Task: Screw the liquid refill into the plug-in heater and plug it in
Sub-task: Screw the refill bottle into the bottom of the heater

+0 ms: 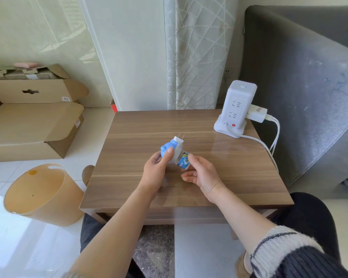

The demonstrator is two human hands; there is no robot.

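Left fingers (170,152) curled around blue heater (169,150), right fingers (191,157) pinching refill bottle (183,161)

I see a wood-grain surface (239,177), grey sofa (309,87) on the right, patterned curtain (197,53) behind, open cardboard boxes (34,117) and tan bin (46,197) on sunlit white tile floor (12,247).

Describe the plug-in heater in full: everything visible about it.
The plug-in heater is a small rounded unit, blue on one side and white on the other, apparently glossy plastic. Two thin metal prongs stick up from its white end, pointing away from the person. It is held tilted above the wooden table, not resting on it. The left hand grips its blue side, thumb on top. The liquid refill sits in its underside, held by the right hand.
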